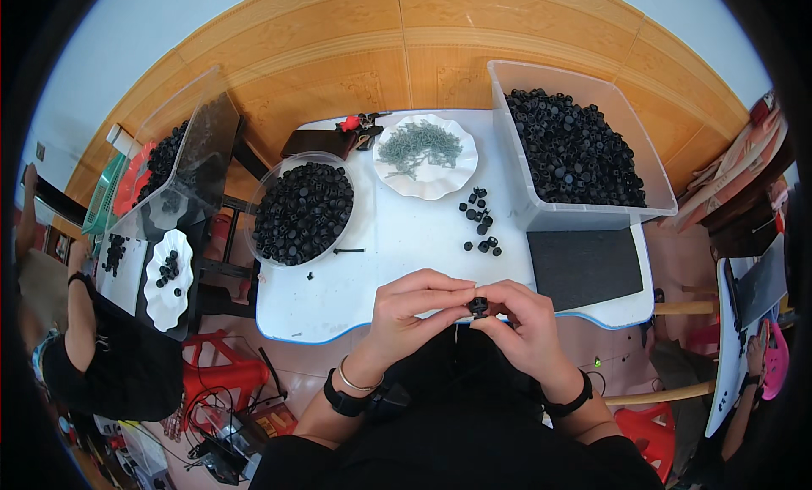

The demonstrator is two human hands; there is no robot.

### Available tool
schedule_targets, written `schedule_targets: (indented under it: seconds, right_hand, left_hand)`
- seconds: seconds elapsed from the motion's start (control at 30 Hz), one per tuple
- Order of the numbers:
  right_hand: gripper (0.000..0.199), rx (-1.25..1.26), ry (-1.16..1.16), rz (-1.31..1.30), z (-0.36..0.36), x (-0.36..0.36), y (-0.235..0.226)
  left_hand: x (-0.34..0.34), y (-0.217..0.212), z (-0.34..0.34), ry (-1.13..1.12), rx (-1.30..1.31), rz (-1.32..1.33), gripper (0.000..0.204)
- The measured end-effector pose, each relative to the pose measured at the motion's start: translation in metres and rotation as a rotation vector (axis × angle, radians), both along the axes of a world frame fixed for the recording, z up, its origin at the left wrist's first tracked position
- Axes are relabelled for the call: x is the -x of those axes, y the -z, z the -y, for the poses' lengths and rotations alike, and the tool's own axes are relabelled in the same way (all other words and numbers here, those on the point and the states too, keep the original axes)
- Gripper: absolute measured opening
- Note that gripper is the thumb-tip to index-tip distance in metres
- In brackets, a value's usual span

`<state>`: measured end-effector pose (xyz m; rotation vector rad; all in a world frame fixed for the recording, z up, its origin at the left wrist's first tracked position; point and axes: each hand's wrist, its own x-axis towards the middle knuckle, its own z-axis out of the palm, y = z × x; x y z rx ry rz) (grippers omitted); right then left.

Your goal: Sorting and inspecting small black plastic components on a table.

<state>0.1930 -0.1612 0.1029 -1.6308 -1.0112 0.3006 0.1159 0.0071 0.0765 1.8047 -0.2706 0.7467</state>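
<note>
Hands left [412, 308] and right [529, 325], each grip pinched on small black part [479, 306] over table edge [338, 325].

Left hand [414, 308] and right hand [529, 321] together at centre, fingertips pinched, wrists bent inward

Bright, even daylight fills the scene, with only soft, faint shadows under the clear plastic bin of black parts [584, 143] on the small white table [397, 236]. Focus is sharp at the centre. Fisheye distortion bends straight edges, and a black vignette rings the frame.
</note>
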Motion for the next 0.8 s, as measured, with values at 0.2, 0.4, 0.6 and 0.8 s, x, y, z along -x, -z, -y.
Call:
schedule_targets:
  seconds: [0.2, 0.4, 0.6, 0.8]
  right_hand:
    - [0.029, 0.008, -0.010, 0.035, 0.0003, -0.0016, -0.0003]
    - [0.029, -0.033, -0.018, 0.014, 0.0002, 0.0001, -0.0016]
    - [0.027, -0.068, -0.009, -0.008, 0.0009, 0.0009, 0.0017]
    - [0.028, -0.074, 0.002, 0.048, 0.0012, 0.0003, -0.0004]
  left_hand:
    - [-0.0002, -0.0004, -0.0013, 0.013, -0.012, -0.010, 0.028]
    - [-0.0004, -0.0030, -0.0011, 0.014, -0.037, 0.016, 0.027]
    - [-0.0014, -0.0033, -0.0010, 0.034, -0.025, 0.027, 0.026]
    - [-0.0012, 0.0012, 0.0001, 0.099, 0.027, 0.011, 0.031]
